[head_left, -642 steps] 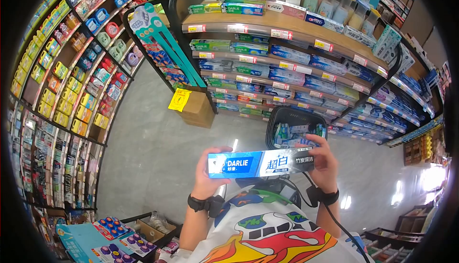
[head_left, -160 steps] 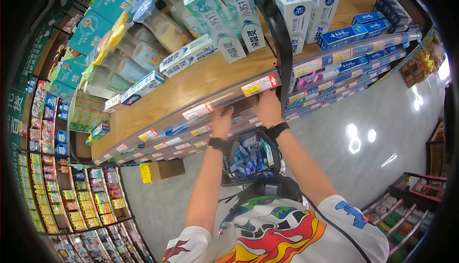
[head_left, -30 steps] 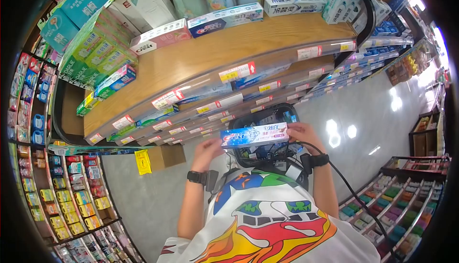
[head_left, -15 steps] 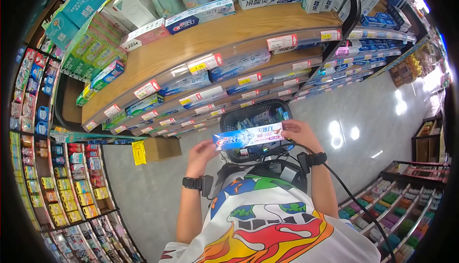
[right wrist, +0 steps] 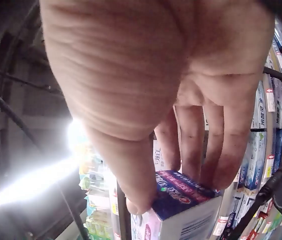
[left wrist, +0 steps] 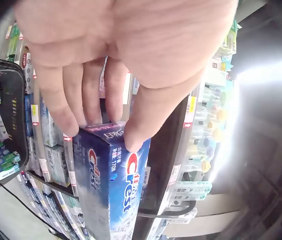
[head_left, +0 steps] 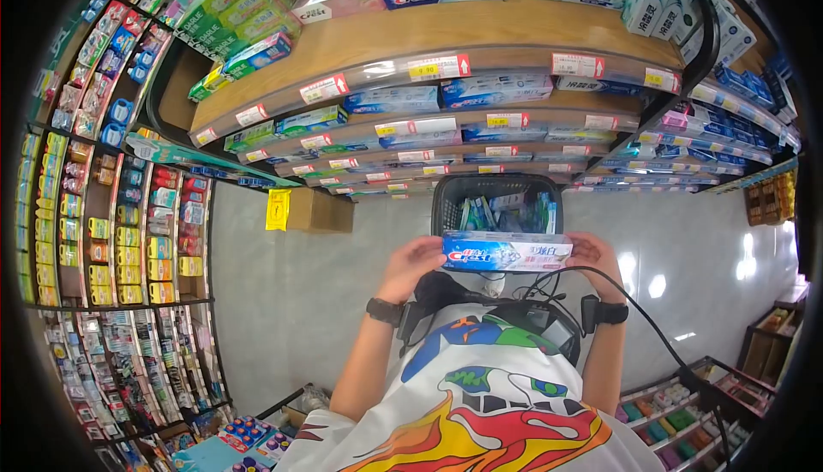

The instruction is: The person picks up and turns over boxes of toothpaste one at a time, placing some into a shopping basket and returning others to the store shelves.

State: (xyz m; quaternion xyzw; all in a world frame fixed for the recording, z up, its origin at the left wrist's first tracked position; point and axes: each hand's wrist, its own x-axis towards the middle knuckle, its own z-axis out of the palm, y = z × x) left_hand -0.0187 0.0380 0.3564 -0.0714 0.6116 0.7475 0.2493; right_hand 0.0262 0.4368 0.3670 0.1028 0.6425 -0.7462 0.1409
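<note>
Held level between both hands is a blue and white Crest box (head_left: 506,252), in front of the person's body in the head view. The left hand (head_left: 413,268) pinches its left end; in the left wrist view, thumb and fingertips grip the end of the box (left wrist: 112,175). At the other end, the right hand (head_left: 597,259) holds on, and the right wrist view has its thumb and fingers around the box's dark purple end (right wrist: 181,195). Just beyond the box stands a black basket (head_left: 441,206) with several small boxes and packs inside.
A curved wooden shelf (head_left: 480,30) with toothpaste boxes crosses ahead, with lower tiers beneath. A cardboard box (head_left: 330,212) with a yellow sign stands on the floor left of the basket. A black cable (head_left: 660,335) runs past the right forearm. More shelves line the left.
The head view has swung, so shelf, basket and hands appear further right. The Crest box stays between both hands and now shows its top side, with more of the basket visible beyond it.
</note>
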